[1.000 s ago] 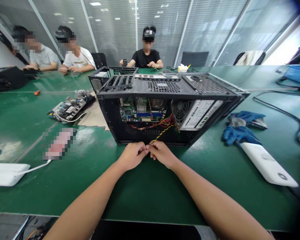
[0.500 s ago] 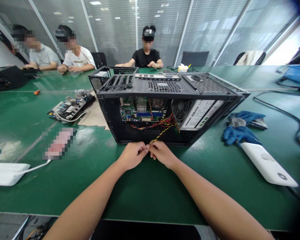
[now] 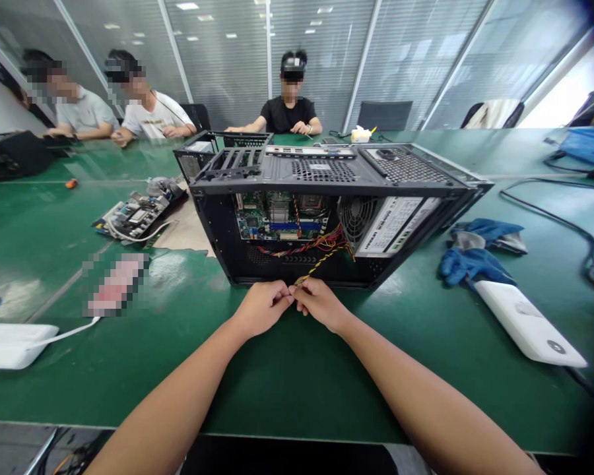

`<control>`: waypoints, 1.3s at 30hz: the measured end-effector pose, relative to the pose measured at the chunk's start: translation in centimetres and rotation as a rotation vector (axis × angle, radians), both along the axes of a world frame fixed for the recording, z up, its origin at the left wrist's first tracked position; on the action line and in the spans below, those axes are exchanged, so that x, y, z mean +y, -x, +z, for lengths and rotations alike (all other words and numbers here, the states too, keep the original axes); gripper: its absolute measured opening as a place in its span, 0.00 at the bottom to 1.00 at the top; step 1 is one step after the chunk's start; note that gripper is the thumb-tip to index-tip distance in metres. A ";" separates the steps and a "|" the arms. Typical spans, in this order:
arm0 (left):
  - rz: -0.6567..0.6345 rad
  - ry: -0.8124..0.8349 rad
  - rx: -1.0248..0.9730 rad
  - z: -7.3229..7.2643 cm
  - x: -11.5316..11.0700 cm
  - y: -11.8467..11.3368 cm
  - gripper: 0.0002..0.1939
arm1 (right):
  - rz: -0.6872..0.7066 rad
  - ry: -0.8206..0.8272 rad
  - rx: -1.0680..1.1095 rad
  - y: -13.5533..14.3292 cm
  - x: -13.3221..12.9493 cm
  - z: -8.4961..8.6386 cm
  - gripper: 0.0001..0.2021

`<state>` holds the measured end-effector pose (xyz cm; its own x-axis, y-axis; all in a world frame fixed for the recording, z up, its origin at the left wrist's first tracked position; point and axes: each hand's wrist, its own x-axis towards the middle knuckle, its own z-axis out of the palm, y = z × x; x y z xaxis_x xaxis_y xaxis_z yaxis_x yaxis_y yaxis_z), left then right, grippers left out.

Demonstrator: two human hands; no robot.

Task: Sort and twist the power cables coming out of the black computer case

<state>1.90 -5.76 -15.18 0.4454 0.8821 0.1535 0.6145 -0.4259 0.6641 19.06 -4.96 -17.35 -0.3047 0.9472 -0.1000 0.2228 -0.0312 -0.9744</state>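
Note:
An open black computer case (image 3: 277,188) lies across the green table in front of me. Through its open side show a motherboard (image 3: 257,221), a power supply (image 3: 391,227) with a fan, and bundles of coloured wires. A twisted yellow-and-black cable (image 3: 324,259) runs from the power supply out over the near edge. At its end my right hand (image 3: 319,303) pinches the cable. My left hand (image 3: 264,307) is closed too, its fingertips meeting the right ones at the cable's end. What sits between the fingertips is mostly hidden.
Left of the case are a circuit board assembly (image 3: 138,214), a blurred-out phone (image 3: 119,284) and a white power bank (image 3: 17,344). Blue gloves (image 3: 475,260), another white device (image 3: 532,323) and a black cable (image 3: 574,221) lie right. Three people sit across the table.
My hands stay together at the cable's end with almost no movement. The view has shifted very slightly. One seated person at the left has moved a hand outward.

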 end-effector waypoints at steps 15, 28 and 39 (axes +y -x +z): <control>-0.023 0.002 0.024 0.3 0.0 0.0 0.08 | 0.003 0.000 -0.002 0.0 0.0 -0.1 0.10; -0.024 0.017 0.037 0.1 0.0 0.0 0.09 | 0.000 -0.010 -0.007 0.0 0.0 -0.1 0.10; -0.018 0.019 0.047 0.4 0.0 0.0 0.08 | -0.003 -0.008 -0.005 0.0 -0.1 0.1 0.10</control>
<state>1.89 -5.76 -14.75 0.4674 0.8765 0.1154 0.6379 -0.4247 0.6424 19.07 -5.01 -17.27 -0.3017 0.9487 -0.0941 0.2279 -0.0241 -0.9734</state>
